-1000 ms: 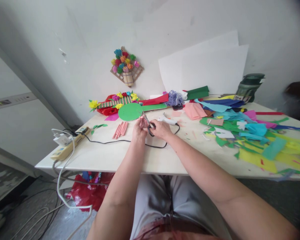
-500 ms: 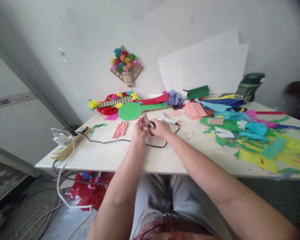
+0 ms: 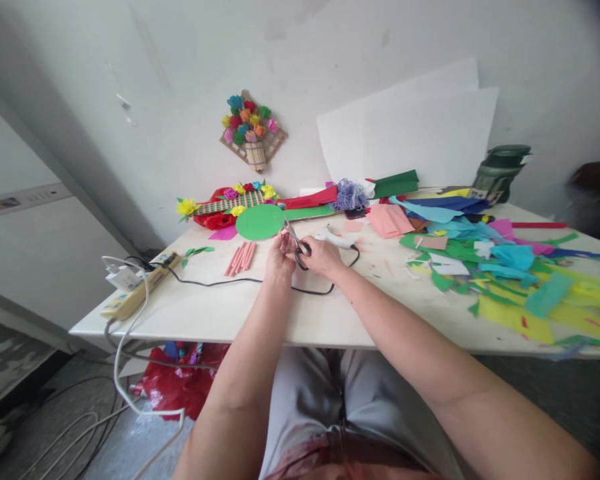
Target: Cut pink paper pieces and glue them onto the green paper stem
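My right hand (image 3: 321,257) is closed around the black-handled scissors (image 3: 301,252), whose metal blades point up and to the left. Right beside the blades, my left hand (image 3: 281,257) has its fingers drawn together in a pinch. What it holds, if anything, is too small to make out. Just beyond the fingertips lies a green oval board (image 3: 260,223) with a long green strip running off to the right. Several rolled pink paper sticks (image 3: 241,259) rest on the table left of my left hand. Behind my right hand is a white glue gun (image 3: 334,238) with a black cord.
Coloured paper scraps (image 3: 510,273) cover the right of the table (image 3: 200,320). A dark green bottle (image 3: 501,172) stands at the back right. On the left edge sits a power strip (image 3: 139,293) with cords. Paper flowers (image 3: 187,208) and a purple shredded bundle (image 3: 350,195) lie along the wall.
The scissor blades have shifted slightly up and left by the left fingertips and look a little farther apart. Both hands stay in nearly the same place.
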{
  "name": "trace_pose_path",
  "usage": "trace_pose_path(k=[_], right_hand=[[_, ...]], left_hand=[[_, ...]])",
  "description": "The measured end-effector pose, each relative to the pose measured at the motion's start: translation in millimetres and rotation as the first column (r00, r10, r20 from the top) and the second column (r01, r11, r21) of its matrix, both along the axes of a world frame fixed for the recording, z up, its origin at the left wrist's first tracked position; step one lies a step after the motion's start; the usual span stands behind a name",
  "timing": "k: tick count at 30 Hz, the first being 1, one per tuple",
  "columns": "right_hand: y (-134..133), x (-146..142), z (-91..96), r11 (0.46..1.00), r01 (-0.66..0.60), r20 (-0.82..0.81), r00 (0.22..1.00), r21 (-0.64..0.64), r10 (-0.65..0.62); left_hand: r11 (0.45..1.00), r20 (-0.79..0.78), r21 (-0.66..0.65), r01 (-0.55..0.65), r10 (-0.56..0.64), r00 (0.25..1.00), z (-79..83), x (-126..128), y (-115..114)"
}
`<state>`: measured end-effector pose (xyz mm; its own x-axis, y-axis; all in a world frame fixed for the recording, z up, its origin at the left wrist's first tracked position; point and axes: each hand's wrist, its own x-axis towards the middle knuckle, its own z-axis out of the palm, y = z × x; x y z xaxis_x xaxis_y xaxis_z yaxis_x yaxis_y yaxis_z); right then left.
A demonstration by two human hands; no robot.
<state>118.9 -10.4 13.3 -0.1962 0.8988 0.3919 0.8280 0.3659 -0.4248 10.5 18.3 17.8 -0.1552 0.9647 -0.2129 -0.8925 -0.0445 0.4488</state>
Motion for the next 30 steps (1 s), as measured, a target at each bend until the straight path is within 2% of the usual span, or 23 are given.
trace_pose_path(k=[3,9,18,25,30], right_hand=[[1.7,-0.7,-1.9,1.000,-0.001,-0.009,1.000,0.003,0.001],[5.1,-1.8,-5.3,0.999,0.006,-0.019,1.000,0.031,-0.006],[5.1,-3.3,-3.3,1.000,-0.007,0.001,1.000,0.029,0.007],[4.1,-2.3,0.8,1.000,-0.004,-0.003,1.000,0.008,0.004],[5.9,-1.0,-1.3,1.000,-0.029,-0.115,0.993,0.002,0.029]], left_hand=[[1.000,-0.043,-0.005,-0.012,0.012,0.999,0.7,0.4,-0.5],[1.000,-0.022,-0.020,-0.006,0.006,1.000,0.0,-0.1,1.4],[1.000,0.031,0.002,0.007,-0.007,0.999,-1.6,-4.0,4.0],[0.999,-0.001,0.003,0.039,-0.039,0.999,-5.9,-8.4,5.2],[0.999,-0.022,0.016,0.029,-0.028,0.999,-5.2,-7.6,4.7]])
